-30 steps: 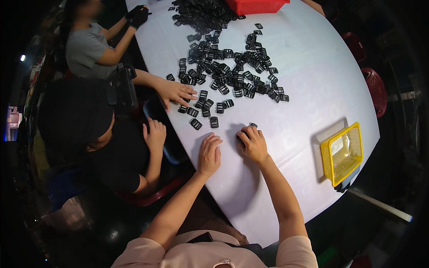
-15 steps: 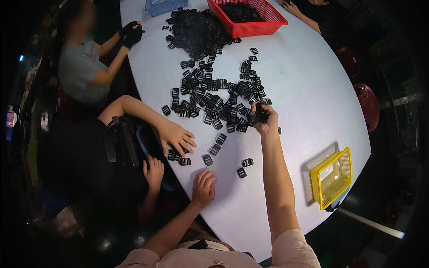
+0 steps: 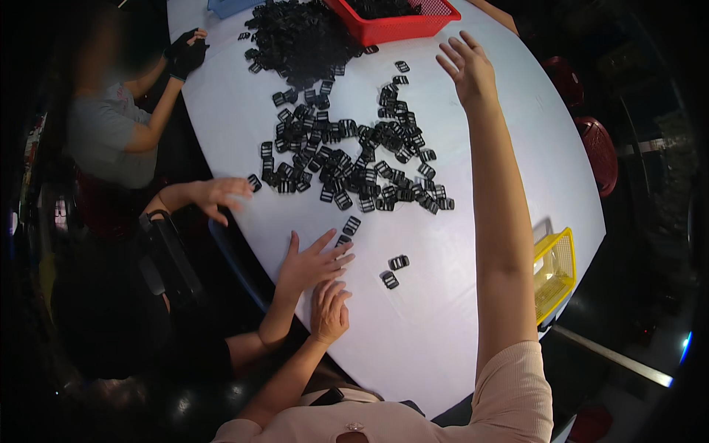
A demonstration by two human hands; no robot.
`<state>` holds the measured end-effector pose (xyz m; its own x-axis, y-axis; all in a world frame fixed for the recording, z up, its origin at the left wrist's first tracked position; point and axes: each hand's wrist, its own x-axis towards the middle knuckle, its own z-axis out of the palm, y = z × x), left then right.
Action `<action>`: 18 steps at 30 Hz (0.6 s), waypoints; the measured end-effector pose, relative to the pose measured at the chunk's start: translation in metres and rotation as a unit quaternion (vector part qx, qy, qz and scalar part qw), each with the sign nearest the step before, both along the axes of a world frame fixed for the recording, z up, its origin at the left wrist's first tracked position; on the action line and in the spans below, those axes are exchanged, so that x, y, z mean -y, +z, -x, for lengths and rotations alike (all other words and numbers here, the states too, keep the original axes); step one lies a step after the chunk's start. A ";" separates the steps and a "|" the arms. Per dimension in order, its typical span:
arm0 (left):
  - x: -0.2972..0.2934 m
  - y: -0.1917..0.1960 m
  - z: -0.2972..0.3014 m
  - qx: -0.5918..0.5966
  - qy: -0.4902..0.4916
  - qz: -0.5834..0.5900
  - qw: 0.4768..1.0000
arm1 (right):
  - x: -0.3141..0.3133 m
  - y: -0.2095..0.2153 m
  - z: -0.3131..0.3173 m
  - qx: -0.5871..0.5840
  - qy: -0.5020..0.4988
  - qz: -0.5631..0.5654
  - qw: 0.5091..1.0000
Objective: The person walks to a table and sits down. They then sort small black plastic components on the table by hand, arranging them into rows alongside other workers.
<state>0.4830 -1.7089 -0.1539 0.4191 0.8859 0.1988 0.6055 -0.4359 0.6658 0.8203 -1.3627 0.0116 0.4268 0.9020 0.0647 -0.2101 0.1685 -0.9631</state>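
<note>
Currently R hand (image 3: 467, 68) is extended w/ fingers spread, empty, near red basket (image 3: 399, 22); L hand (image 3: 329, 311) lies flat on tabletop (image 3: 473, 184); advise lowering onto black buckles (image 3: 347, 162), sweeping few.

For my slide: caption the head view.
Right hand open above table by red basket; left hand flat near black buckles.
</note>
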 end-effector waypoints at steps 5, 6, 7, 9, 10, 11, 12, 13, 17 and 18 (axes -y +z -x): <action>-0.005 -0.002 -0.014 0.013 -0.014 -0.008 1.000 | 0.233 -0.089 0.027 0.243 0.066 0.283 0.925; -0.005 -0.002 -0.015 0.012 -0.015 -0.008 1.000 | 0.271 -0.103 0.043 0.353 0.047 0.254 0.900; -0.005 -0.003 -0.013 0.008 -0.013 -0.012 1.000 | 0.298 -0.101 0.062 0.378 0.071 0.328 0.863; -0.006 -0.003 -0.013 0.007 -0.009 -0.025 1.000 | 0.331 -0.104 0.096 0.439 0.066 0.407 0.798; -0.005 -0.003 -0.012 0.005 -0.007 -0.031 0.999 | 0.336 -0.105 0.111 0.471 0.060 0.392 0.788; -0.005 -0.003 -0.012 0.003 -0.006 -0.035 0.999 | 0.339 -0.105 0.120 0.502 0.050 0.373 0.778; -0.004 -0.004 -0.012 0.001 -0.004 -0.040 0.999 | 0.341 -0.110 0.121 0.509 0.066 0.344 0.786; -0.004 -0.004 -0.012 -0.001 -0.003 -0.045 0.999 | 0.342 -0.120 0.121 0.515 0.082 0.314 0.793; -0.002 -0.006 -0.013 0.005 -0.003 -0.042 0.999 | 0.344 -0.139 0.119 0.511 0.086 0.273 0.810; -0.002 -0.006 -0.013 0.006 -0.002 -0.044 0.999 | 0.346 -0.140 0.121 0.526 0.070 0.276 0.801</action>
<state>0.4963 -1.7068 -0.1599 0.4203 0.8630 0.2803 0.5962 -0.4955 0.6317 0.6997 -1.7089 -0.1280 0.2907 0.9511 -0.1040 0.7869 -0.2995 -0.5396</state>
